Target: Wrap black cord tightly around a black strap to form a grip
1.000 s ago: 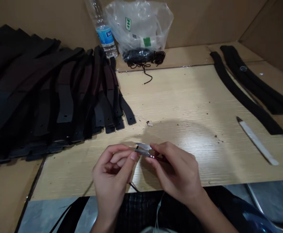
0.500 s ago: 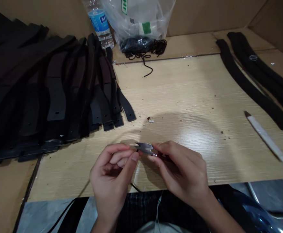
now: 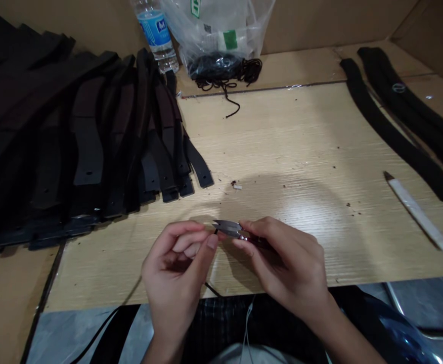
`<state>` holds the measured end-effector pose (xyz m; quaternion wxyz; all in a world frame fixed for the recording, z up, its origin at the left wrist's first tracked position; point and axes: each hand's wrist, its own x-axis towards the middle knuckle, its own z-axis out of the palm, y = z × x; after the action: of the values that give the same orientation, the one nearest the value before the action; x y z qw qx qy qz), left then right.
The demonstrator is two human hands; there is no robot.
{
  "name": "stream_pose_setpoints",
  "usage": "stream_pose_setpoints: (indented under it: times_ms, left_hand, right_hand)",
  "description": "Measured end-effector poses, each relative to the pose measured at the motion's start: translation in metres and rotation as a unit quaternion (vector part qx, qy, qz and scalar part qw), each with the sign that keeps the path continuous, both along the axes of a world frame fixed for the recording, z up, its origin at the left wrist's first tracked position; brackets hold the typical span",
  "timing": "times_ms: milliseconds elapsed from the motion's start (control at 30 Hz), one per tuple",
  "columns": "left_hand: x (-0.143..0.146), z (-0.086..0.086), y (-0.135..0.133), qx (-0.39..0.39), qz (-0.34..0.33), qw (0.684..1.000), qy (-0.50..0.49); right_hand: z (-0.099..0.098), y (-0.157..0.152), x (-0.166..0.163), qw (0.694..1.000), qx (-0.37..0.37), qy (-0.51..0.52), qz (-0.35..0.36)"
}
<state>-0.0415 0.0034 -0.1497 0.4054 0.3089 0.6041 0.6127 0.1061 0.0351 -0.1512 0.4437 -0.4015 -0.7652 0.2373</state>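
Observation:
Between thumb and fingers, my left hand (image 3: 181,268) pinches a thin black cord (image 3: 214,290); its short end pokes up at the fingertips. Below the hand the cord runs down past the table's front edge. My right hand (image 3: 292,263) is closed around a pair of thread snips (image 3: 228,228), whose metal blades point left. The blade tips are right at the cord's end, close to my left fingertips. My right fingers hide most of the snips' handle.
Black straps (image 3: 88,146) with holed ends are heaped at left. A water bottle (image 3: 157,35) and a plastic bag (image 3: 225,30) with black cord (image 3: 250,72) stand at the back. At right lie more black straps (image 3: 399,126) and a white-wrapped pointed tool (image 3: 418,212). Small scraps (image 3: 237,187) dot the table (image 3: 282,131).
The blades have come closer together and tilted slightly at the cord's end. Both hands stay almost in place, and the view has shifted a little.

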Motion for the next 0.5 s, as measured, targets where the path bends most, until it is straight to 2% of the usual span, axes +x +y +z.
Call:
stream_pose_setpoints:
  times_ms: [367,500]
  left_hand:
    - [0.0021,0.0039,0.0016,-0.001,-0.003,1.0,0.008]
    - [0.002,0.0044,0.002,0.0,-0.004,1.0,0.007]
  right_hand:
    - [0.0025,-0.0001,-0.0006,0.998,-0.027,0.038,-0.047]
    - [0.0038,0.0001,-0.0006,0.998,-0.04,0.044,-0.03]
